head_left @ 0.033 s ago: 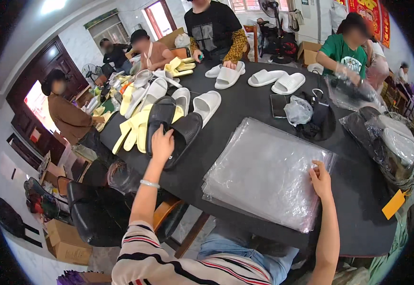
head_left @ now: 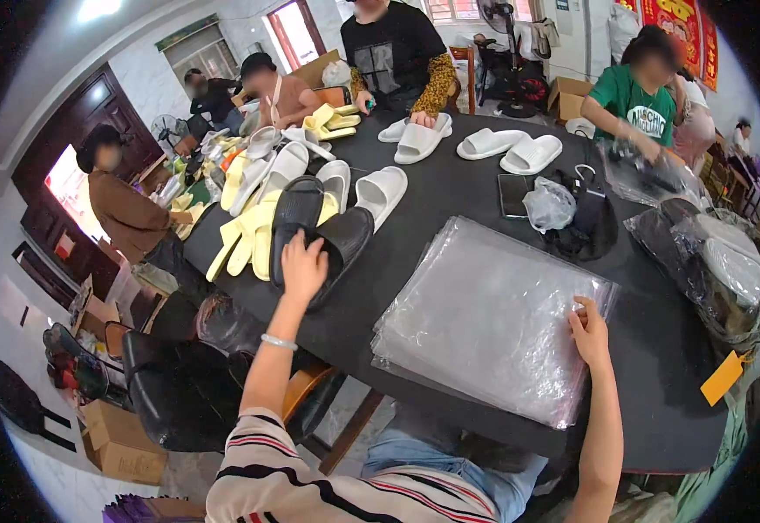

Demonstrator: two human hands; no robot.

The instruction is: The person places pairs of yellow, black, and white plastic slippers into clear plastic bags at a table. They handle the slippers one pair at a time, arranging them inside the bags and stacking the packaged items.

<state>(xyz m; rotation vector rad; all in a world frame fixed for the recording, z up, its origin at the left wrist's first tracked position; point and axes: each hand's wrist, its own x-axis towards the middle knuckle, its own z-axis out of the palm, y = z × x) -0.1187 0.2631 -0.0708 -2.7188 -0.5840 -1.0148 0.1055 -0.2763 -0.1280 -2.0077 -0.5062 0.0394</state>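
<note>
My left hand (head_left: pixel 304 268) is over a pair of black slippers (head_left: pixel 296 207), its fingers bent and apart, near the straps' lower ends. Whether the fingertips touch the slippers is hard to tell. Under and beside the black pair lie pale yellow slippers (head_left: pixel 260 240). A stack of clear plastic bags (head_left: pixel 485 314) lies flat in front of me. At its right edge, my right hand (head_left: pixel 589 333) has its fingers curled and pressed together on the top bag's edge. Grey-white slippers (head_left: pixel 381 195) lie just beyond the black ones.
The black table (head_left: pixel 659 383) carries a phone (head_left: pixel 512 196), a crumpled clear bag (head_left: pixel 549 204) and bagged slippers (head_left: pixel 733 253) at the right. Across from me a person's hand (head_left: pixel 424 119) touches a white slipper. Another person in green (head_left: pixel 628 103) handles plastic bags. Chairs (head_left: pixel 179 392) stand at the left.
My left hand has shifted slightly right and its fingers have spread away from the black slipper's strap. My right hand stays put.
</note>
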